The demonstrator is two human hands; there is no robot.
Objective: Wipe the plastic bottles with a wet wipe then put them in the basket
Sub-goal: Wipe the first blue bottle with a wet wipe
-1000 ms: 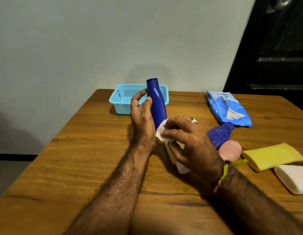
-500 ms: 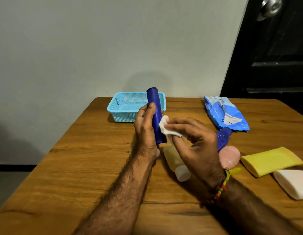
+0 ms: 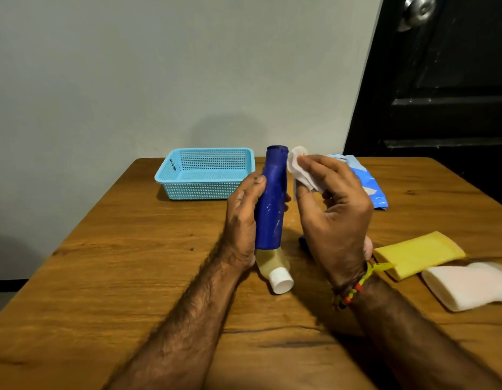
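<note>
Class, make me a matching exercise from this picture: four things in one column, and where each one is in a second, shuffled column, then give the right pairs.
Things:
1. blue bottle
2. wet wipe
3. basket
4. white-capped bottle

Places:
A. lying on the table under the held bottle
B. gripped upright in the left hand
C. far side of the table, by the wall
D. pinched in the right hand

Pairs: 1-B, 2-D, 3-C, 4-A

Left hand (image 3: 244, 218) grips the blue bottle (image 3: 270, 201) upright; right hand (image 3: 332, 204) pinches the wet wipe (image 3: 299, 171) just beside its top.
</note>
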